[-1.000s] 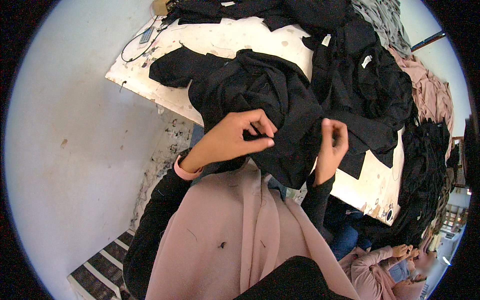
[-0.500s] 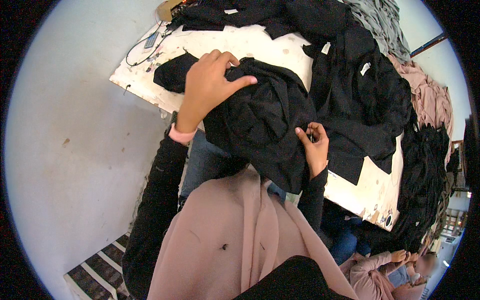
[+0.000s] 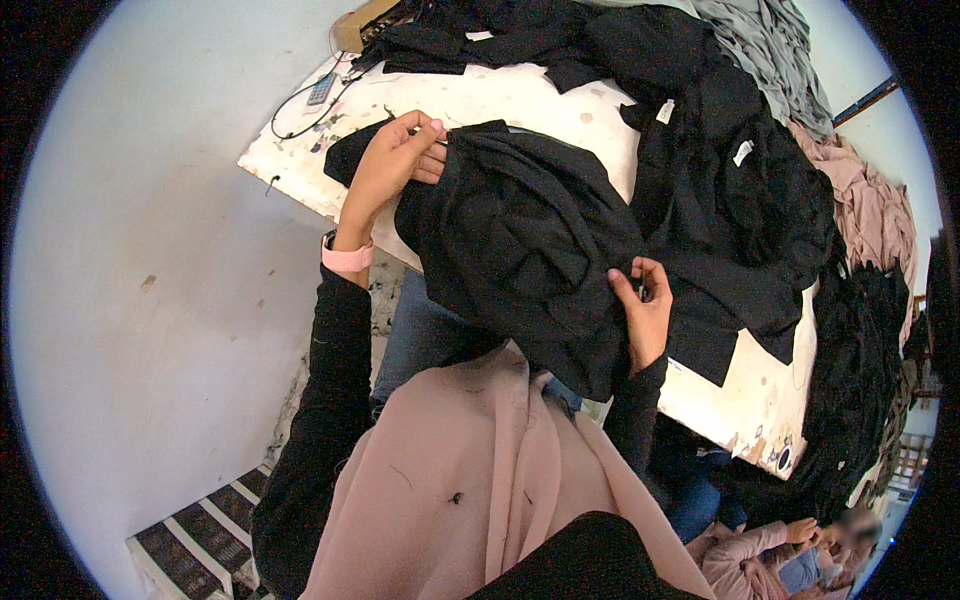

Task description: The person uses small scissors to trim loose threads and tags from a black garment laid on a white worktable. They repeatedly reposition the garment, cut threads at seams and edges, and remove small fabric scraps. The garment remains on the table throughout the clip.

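Evidently, the largest item on view is the white table (image 3: 510, 95), its surface chipped and stained, with a heap of black garments (image 3: 725, 215) along its far and right sides. Next in size is the black cloth (image 3: 520, 235), which lies bunched on the near part of the table, its lower end hanging past the near edge towards the lap. It falls in loose, rounded folds, so it is judged soft, limp and fairly light, without stiffness of its own; no sheen suggests slipperiness, and breakage is no concern, though creasing and snagging may be. Sound points of hold would be the edges, taken between thumb and fingers and kept well apart so the middle spreads; a grip on the middle would probably only bunch it. The left hand (image 3: 398, 155) grasps the upper left edge, thumb over the material. The right hand (image 3: 648, 310) is at the right edge, thumb touching the folds, fingers curled; whether it pinches any cloth cannot be told. Smaller still, a pink band (image 3: 347, 259) circles the left wrist, and a white label (image 3: 742, 153) shows on the heap.
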Available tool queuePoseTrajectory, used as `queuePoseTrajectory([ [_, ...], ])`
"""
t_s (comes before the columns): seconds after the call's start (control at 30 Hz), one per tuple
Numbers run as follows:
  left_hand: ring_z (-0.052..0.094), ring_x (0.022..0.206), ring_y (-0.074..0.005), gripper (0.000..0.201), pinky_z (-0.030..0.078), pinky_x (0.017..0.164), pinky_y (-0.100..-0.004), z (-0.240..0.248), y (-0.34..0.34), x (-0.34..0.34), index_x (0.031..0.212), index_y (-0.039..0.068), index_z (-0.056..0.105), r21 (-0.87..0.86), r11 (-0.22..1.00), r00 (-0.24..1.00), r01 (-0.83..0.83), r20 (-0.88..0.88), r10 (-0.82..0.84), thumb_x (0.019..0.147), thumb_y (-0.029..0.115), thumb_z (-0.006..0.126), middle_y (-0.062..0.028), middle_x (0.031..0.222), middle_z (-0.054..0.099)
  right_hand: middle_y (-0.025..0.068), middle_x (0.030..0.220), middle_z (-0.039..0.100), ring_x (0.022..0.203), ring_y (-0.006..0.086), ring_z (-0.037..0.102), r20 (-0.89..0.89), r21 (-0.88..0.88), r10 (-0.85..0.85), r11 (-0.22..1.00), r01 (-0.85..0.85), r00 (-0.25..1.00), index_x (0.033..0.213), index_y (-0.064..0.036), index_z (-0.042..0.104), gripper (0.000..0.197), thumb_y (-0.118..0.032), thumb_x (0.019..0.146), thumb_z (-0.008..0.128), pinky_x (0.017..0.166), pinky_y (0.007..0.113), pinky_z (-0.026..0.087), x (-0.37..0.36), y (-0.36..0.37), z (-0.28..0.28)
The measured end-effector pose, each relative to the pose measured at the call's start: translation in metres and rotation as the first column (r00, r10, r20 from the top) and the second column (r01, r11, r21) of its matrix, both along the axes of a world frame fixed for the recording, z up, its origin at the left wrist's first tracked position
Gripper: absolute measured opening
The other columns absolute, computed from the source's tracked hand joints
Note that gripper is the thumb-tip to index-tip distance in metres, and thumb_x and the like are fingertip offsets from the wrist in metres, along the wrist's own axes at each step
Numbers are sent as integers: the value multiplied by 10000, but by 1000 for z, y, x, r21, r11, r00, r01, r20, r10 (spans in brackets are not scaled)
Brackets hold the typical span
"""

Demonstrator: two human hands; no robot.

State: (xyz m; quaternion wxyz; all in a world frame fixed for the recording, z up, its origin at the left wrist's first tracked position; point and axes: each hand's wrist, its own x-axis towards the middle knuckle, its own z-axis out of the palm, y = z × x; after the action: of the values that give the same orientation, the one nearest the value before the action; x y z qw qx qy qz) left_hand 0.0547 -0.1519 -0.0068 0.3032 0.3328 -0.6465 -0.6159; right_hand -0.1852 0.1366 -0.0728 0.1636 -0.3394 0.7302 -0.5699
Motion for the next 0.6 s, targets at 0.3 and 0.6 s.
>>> queuePoseTrajectory([
  [0.3, 688, 595, -181, 282, 554, 528, -275, 23, 58, -14, 1084, 34, 503, -265, 959, 994, -100, 7, 105, 1078, 315, 476, -112, 766, 651, 144, 840, 695, 729, 258, 700, -534, -89, 32, 992, -94, 845, 993, -57, 634, 205, -203, 891, 738, 656, 362, 524, 41, -40, 104],
  [0.6, 724, 598, -242, 236, 526, 496, -306, 28, 77, -19, 1078, 22, 482, -392, 915, 992, -95, 38, 120, 1081, 258, 467, -157, 691, 673, 150, 663, 683, 605, 337, 691, -667, 190, 293, 956, -223, 686, 926, -84, 631, 260, -341, 920, 662, 536, 438, 535, 74, -119, 127],
])
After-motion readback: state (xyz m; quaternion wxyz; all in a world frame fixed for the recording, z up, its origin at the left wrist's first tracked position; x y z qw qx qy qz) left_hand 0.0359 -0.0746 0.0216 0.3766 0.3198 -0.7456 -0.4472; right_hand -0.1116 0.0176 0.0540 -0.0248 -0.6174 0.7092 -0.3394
